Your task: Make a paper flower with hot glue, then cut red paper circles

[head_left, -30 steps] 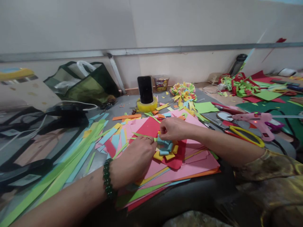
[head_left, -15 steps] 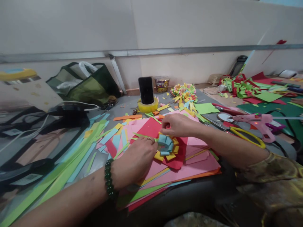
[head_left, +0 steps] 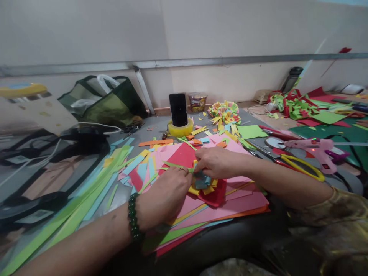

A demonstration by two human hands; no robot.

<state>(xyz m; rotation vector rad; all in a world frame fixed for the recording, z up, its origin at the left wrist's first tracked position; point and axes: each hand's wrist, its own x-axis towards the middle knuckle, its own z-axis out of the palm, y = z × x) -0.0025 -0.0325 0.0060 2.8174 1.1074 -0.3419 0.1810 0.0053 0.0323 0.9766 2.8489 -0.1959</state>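
Flower (head_left: 202,183), blue and yellow paper: on red sheet (head_left: 181,154), upper part hidden by right hand (head_left: 217,162). Left hand (head_left: 166,194): fingers curled at flower's left edge. Both grips: cannot tell. Beyond: phone (head_left: 178,110), tape roll (head_left: 180,129). Right: scissors (head_left: 320,177), glue gun (head_left: 313,145).

Place: we tag a paper-craft workspace
Tools: pink glue gun (head_left: 313,144), yellow-handled scissors (head_left: 287,158)
Surface (head_left: 155,127): we see stacked coloured sheets (head_left: 244,200), cut strips (head_left: 94,180), paper flowers (head_left: 224,110)
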